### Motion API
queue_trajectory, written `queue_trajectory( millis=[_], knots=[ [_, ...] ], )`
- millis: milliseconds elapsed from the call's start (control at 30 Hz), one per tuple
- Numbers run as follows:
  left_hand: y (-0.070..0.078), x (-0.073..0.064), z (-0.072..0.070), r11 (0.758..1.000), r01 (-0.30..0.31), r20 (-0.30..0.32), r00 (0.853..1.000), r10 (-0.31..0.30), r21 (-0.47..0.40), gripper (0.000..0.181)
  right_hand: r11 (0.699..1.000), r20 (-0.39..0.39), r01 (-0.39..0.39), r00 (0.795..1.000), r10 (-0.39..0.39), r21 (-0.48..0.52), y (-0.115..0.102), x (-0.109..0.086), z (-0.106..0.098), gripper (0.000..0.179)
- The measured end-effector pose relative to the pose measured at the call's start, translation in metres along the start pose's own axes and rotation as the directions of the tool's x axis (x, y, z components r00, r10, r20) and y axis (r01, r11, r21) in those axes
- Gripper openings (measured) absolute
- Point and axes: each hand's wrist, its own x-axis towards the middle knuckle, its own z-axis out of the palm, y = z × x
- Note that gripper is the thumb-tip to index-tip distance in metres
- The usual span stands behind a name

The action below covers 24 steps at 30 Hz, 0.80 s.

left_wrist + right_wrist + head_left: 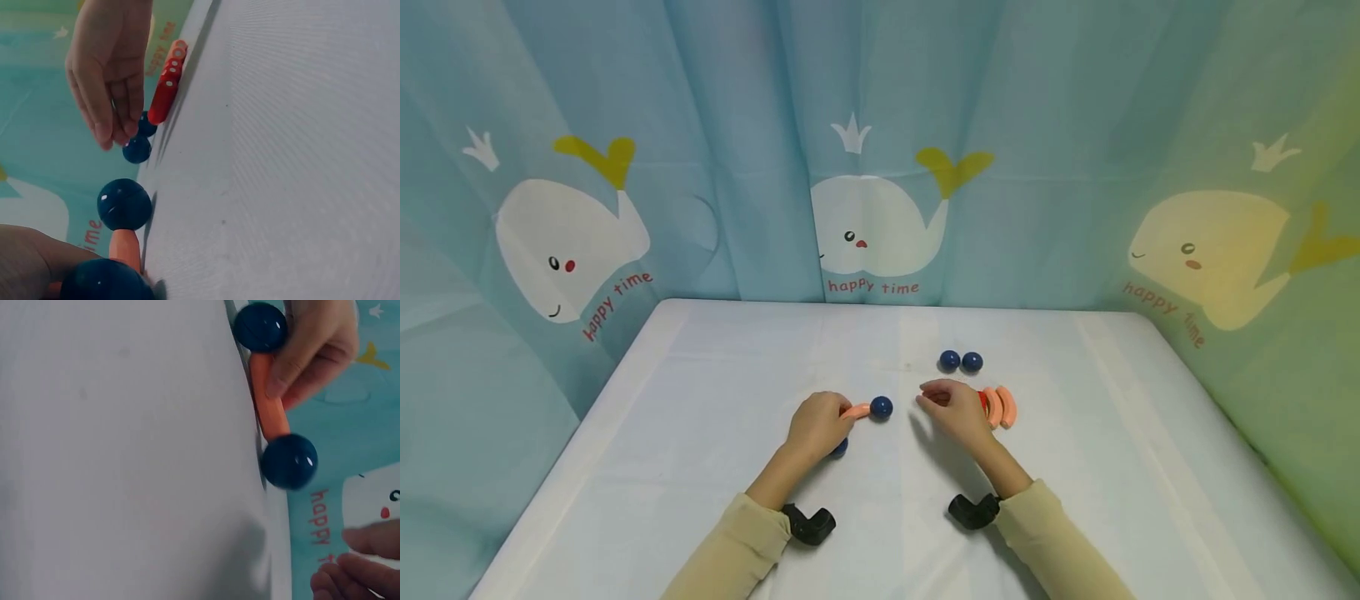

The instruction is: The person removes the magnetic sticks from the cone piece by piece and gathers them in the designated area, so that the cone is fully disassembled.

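My left hand (820, 423) pinches a curved orange rod (268, 397) between thumb and fingers, low over the white table. At each end of the rod sits a glossy dark blue ball, the far ball (882, 407) and the near ball (260, 327); the near one is partly hidden by the hand in the head view. To the right, my right hand (957, 410) hovers above the table with loosely bent fingers and holds nothing. Just beyond its knuckles lie red rods (165, 94), mostly covered by that hand in the head view, beside curved orange rods (1008, 407).
Two more blue balls (961, 362) lie side by side behind the right hand. A white cloth covers the table (700, 500). A blue-green curtain (737, 167) with whale prints hangs along its back and sides. Black wrist mounts (811, 527) sit below both hands.
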Motion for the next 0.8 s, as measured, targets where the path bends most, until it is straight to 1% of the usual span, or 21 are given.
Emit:
queue_trajectory(
  millis=[67, 167, 267, 333, 433, 600, 800],
  knots=[
    [0.001, 0.001, 0.001, 1.0, 0.008, -0.003, 1.0, -0.008, 0.008, 0.012, 1.0, 0.041, 0.009, 0.999, -0.009, 0.005, -0.001, -0.001, 0.005, 0.027],
    [0.001, 0.001, 0.002, 1.0, 0.01, -0.019, 1.0, -0.009, 0.019, 0.011, 0.999, 0.108, 0.038, 0.993, -0.037, -0.005, -0.003, -0.002, 0.012, 0.034],
    [0.0, 0.002, 0.003, 1.0, -0.004, -0.032, 0.999, 0.005, 0.017, 0.013, 0.998, 0.166, 0.068, 0.984, -0.067, -0.005, -0.006, -0.002, 0.018, 0.039],
    [0.0, 0.001, 0.003, 1.0, -0.01, -0.036, 0.999, 0.01, 0.015, 0.013, 0.997, 0.19, 0.083, 0.978, -0.081, -0.003, -0.007, -0.001, 0.021, 0.04],
    [-0.001, 0.001, 0.003, 1.0, -0.013, -0.033, 0.999, 0.014, 0.012, 0.013, 0.995, 0.214, 0.097, 0.972, -0.095, -0.003, -0.009, 0.003, 0.026, 0.039],
    [-0.002, 0.002, 0.004, 1.0, -0.022, -0.019, 1.0, 0.022, 0.0, 0.011, 0.995, 0.242, 0.098, 0.966, -0.09, -0.021, -0.012, 0.008, 0.031, 0.037],
    [-0.003, 0.003, 0.004, 1.0, -0.017, -0.029, 0.999, 0.018, 0.007, 0.011, 0.992, 0.253, 0.119, 0.962, -0.104, -0.043, -0.011, 0.011, 0.033, 0.034]
  ],
)
